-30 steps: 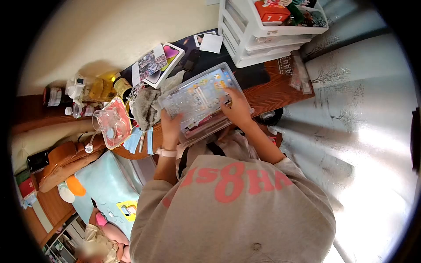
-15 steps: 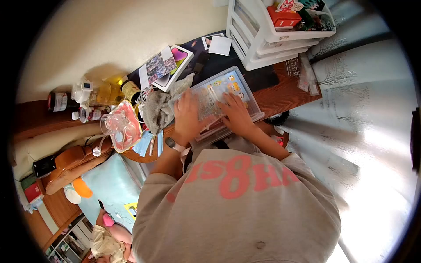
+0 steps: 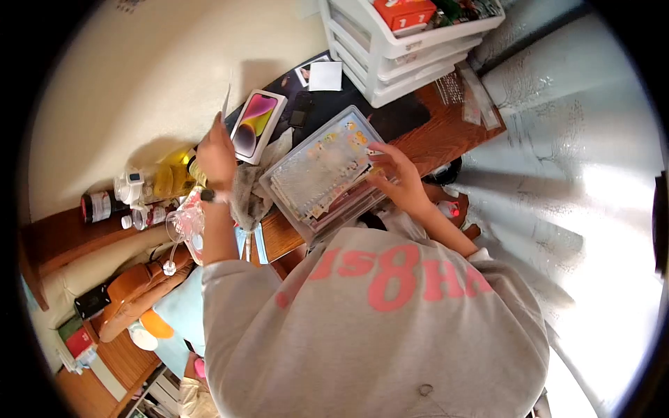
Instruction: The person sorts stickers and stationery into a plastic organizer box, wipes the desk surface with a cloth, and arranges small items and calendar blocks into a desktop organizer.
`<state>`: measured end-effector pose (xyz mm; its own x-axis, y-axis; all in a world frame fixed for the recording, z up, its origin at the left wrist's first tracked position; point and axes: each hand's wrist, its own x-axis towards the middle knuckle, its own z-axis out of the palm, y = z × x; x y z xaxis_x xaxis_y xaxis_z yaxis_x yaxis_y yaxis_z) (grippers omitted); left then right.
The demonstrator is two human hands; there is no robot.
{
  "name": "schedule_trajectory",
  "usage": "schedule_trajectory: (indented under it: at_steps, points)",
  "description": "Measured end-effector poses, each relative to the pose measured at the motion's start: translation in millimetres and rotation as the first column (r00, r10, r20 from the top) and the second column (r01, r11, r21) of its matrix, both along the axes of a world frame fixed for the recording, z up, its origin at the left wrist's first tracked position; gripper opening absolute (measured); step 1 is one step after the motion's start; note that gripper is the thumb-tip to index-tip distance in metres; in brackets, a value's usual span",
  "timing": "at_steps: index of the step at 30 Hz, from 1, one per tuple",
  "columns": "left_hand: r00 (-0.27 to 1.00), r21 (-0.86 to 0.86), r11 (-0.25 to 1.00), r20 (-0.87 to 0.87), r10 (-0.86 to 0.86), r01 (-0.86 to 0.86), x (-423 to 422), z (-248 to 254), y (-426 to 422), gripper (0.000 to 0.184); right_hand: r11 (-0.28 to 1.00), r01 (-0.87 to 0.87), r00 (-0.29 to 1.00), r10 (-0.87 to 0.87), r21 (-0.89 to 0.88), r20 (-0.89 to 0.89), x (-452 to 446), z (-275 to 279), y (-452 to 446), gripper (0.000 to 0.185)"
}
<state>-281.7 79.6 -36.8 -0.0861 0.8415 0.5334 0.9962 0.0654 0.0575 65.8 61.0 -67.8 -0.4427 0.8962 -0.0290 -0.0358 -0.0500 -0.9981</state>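
Note:
My left hand (image 3: 217, 159) is raised beside the phone box, pinching a thin sheet (image 3: 227, 97) that I see almost edge-on. Under and right of it lies the white phone box (image 3: 256, 125) with a pink and purple phone pictured on its lid. My right hand (image 3: 401, 182) is at the right side of a clear plastic case (image 3: 317, 164), fingers apart and bent over its edge. Sticker sheets with small cartoon figures show inside the case, at the desk's front edge against my shirt. A grey cloth (image 3: 249, 198) lies left of the case.
A white drawer unit (image 3: 390, 63) stands at the back, with a red box (image 3: 404, 15) on top. White paper (image 3: 325, 76) lies on the black mat (image 3: 397, 120). Bottles (image 3: 104, 205) and a clear plastic cup (image 3: 185, 226) crowd the left side. A curtain (image 3: 550, 174) hangs at right.
My left hand has left the case and moved up and left. The picture-covered sheet has been lifted off the phone box. My right hand has shifted to the case's right edge.

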Motion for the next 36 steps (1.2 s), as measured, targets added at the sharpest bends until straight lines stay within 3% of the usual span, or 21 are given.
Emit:
schedule_trajectory:
  at_steps: [1,2,3,4,5,6,8,10,11,12,14,16,20,24,26,27,29,36]
  points:
    - [0.996,-0.053,0.995,0.007,-0.085,0.086,35.3,10.3,-9.6,0.027,0.995,-0.087,0.986,0.078,-0.052,-0.146,-3.7,10.6,1.4,0.066]
    - [0.986,-0.107,0.980,0.020,-0.166,0.168,75.4,17.8,-22.8,0.031,0.995,-0.073,0.988,0.063,-0.065,-0.144,-9.5,12.0,-2.4,0.066]
    - [0.922,-0.097,0.926,0.181,-0.343,0.364,117.0,24.0,-36.5,0.022,0.954,-0.203,0.896,0.089,-0.223,-0.434,-15.2,12.3,-7.5,0.070]
    - [0.833,-0.099,0.849,0.283,-0.475,0.518,153.3,22.8,-50.4,0.026,0.876,-0.363,0.725,0.051,-0.319,-0.687,-15.8,13.1,-10.0,0.075]
    - [0.705,0.022,0.770,0.385,-0.595,0.637,180.3,10.0,-58.5,0.041,0.877,-0.340,0.789,0.069,-0.339,-0.611,-7.9,16.9,-11.9,0.068]
    - [0.673,-0.064,0.745,0.484,-0.559,0.665,203.0,8.5,-59.9,0.046,0.878,-0.332,0.791,0.060,-0.345,-0.609,-2.0,5.0,-11.1,0.068]
    - [0.636,-0.153,0.699,0.581,-0.508,0.699,214.3,3.6,-63.5,0.052,0.918,0.050,0.971,-0.137,-0.393,-0.195,8.5,-28.5,-9.3,0.051]
    - [0.609,-0.076,0.711,0.585,-0.536,0.699,200.4,-12.7,-64.7,0.057,0.736,0.221,0.803,-0.510,-0.640,-0.310,21.9,-7.0,-2.6,0.032]
    - [0.713,-0.150,0.742,0.450,-0.537,0.653,183.3,-24.1,-65.0,0.061,0.717,0.279,0.768,-0.566,-0.639,-0.300,37.4,-11.8,-0.7,0.029]
    - [0.713,-0.149,0.741,0.449,-0.539,0.654,169.3,-28.6,-65.6,0.061,0.697,0.333,0.729,-0.617,-0.635,-0.295,53.9,-16.3,2.1,0.027]
    - [0.873,-0.411,0.794,0.390,-0.291,0.448,146.0,-35.0,-68.5,0.067,0.629,0.502,0.740,-0.667,-0.593,-0.082,70.5,27.1,0.1,0.027]
    - [0.882,-0.444,0.766,0.301,-0.362,0.465,128.6,-46.9,-74.0,0.067,0.656,0.504,0.745,-0.660,-0.561,-0.102,98.7,15.2,-4.1,0.026]
    - [0.890,-0.501,0.762,0.038,-0.455,0.411,120.7,-55.1,-70.7,0.064,0.575,0.463,0.767,-0.641,-0.674,-0.021,108.2,31.6,-17.5,0.026]
    - [0.866,-0.534,0.730,0.012,-0.500,0.428,112.0,-68.7,-72.9,0.064,0.641,0.368,0.833,-0.549,-0.673,-0.068,97.5,33.8,-29.2,0.031]
    - [0.807,-0.621,0.723,-0.238,-0.541,0.302,96.1,-91.0,-75.0,0.063,0.649,0.078,0.960,-0.252,-0.757,-0.118,95.9,43.3,-28.1,0.033]
    - [0.805,-0.624,0.720,-0.237,-0.543,0.302,98.6,-83.1,-74.2,0.063,0.632,0.018,0.974,-0.187,-0.774,-0.130,96.4,36.7,-26.2,0.034]
    - [0.902,-0.615,0.682,0.126,-0.412,0.397,109.3,-56.7,-66.3,0.062,0.615,0.000,0.975,-0.177,-0.789,-0.138,91.2,29.0,-25.4,0.033]
    - [0.878,-0.544,0.762,-0.090,-0.470,0.352,123.2,-66.2,-73.4,0.053,0.551,-0.065,0.981,-0.120,-0.832,-0.156,73.2,13.9,-27.8,0.034]
